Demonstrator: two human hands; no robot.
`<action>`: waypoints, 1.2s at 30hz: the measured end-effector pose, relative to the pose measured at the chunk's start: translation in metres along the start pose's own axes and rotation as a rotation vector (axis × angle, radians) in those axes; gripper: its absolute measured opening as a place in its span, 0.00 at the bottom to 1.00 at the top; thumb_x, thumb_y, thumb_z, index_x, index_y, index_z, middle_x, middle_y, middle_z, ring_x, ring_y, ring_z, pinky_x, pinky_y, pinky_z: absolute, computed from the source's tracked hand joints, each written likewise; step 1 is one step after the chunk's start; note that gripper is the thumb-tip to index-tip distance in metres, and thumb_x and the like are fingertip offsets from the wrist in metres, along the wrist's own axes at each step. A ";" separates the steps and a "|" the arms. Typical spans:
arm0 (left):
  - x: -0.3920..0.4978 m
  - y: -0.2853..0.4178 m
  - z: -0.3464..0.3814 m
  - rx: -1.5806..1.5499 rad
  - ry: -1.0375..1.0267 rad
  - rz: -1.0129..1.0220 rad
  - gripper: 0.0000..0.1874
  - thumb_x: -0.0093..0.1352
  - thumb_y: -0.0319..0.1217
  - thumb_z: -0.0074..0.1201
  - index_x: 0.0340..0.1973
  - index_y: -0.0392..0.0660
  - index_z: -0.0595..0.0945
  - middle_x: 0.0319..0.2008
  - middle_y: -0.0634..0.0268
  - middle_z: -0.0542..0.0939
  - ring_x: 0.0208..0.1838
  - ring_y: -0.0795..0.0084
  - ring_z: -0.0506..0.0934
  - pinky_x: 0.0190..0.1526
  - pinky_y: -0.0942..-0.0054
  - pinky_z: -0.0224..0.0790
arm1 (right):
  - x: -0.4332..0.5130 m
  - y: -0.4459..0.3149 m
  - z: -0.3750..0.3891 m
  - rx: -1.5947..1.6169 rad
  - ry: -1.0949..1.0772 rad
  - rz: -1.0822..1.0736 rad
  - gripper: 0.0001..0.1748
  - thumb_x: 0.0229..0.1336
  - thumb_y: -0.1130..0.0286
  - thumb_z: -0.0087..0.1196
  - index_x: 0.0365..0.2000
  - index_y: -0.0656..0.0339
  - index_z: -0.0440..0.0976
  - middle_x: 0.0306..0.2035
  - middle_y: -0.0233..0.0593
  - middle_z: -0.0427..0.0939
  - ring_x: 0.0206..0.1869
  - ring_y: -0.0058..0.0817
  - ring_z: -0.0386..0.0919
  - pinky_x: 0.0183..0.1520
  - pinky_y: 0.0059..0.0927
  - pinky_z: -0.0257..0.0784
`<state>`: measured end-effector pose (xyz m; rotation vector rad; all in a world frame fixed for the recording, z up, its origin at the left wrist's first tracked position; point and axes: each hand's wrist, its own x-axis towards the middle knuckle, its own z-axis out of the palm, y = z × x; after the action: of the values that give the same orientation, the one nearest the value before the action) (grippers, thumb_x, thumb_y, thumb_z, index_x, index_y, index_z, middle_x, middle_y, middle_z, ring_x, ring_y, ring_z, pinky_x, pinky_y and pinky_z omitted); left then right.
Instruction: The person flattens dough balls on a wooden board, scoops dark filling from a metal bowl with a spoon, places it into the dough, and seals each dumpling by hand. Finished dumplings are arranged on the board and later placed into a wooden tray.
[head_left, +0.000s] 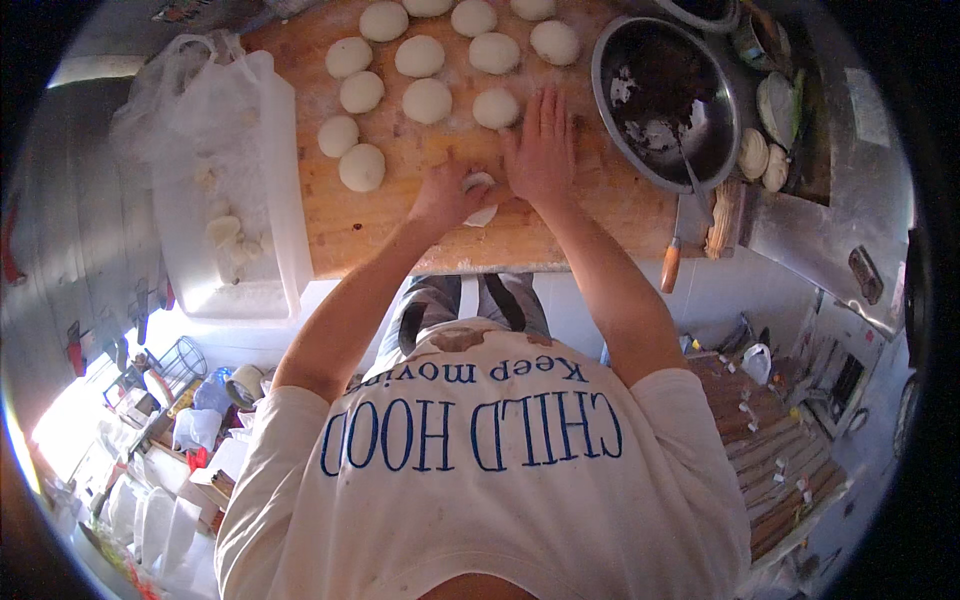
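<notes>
My left hand (444, 196) has its fingers and thumb on a small white dough piece (481, 216) near the front of the wooden board (390, 232). Beside it, my right hand (541, 154) lies flat, palm down, with its fingers stretched away from me. Whatever is under that palm is hidden. Just past the right fingertips sits a round dough ball (496, 109). Several more dough balls, such as this one (427, 101), stand in loose rows across the far and left parts of the board.
Right of the board stands a steel bowl (720, 161) with dark filling and a utensil. A wooden-handled tool (671, 266) juts over the front edge. On the left is a translucent plastic bin (285, 187) with a plastic bag (180, 112) over it. Pale pieces (754, 154) lie far right.
</notes>
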<state>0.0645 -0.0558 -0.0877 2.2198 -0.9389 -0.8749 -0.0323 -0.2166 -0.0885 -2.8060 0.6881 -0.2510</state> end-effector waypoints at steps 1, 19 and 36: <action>0.002 0.009 -0.008 -0.028 -0.001 -0.041 0.20 0.61 0.35 0.67 0.42 0.34 0.80 0.39 0.43 0.85 0.44 0.45 0.84 0.45 0.54 0.77 | 0.001 0.000 -0.001 0.001 0.012 -0.005 0.43 0.65 0.56 0.51 0.69 0.76 0.53 0.73 0.64 0.51 0.77 0.57 0.47 0.77 0.55 0.42; -0.015 -0.014 0.018 -0.580 0.178 -0.227 0.22 0.63 0.29 0.62 0.53 0.39 0.78 0.40 0.47 0.84 0.47 0.45 0.81 0.52 0.53 0.74 | -0.083 0.018 -0.004 0.088 -0.122 -0.035 0.43 0.63 0.57 0.52 0.68 0.76 0.53 0.73 0.66 0.52 0.75 0.58 0.50 0.76 0.56 0.43; 0.004 -0.005 0.012 -0.144 0.158 0.200 0.20 0.63 0.28 0.59 0.51 0.39 0.81 0.41 0.44 0.83 0.45 0.43 0.81 0.48 0.55 0.75 | 0.003 -0.011 0.005 0.083 0.118 0.054 0.44 0.55 0.60 0.56 0.65 0.80 0.58 0.71 0.68 0.56 0.74 0.63 0.53 0.75 0.57 0.46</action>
<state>0.0599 -0.0593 -0.1001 2.0003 -0.9713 -0.6449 -0.0237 -0.2071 -0.0898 -2.7068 0.7601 -0.4281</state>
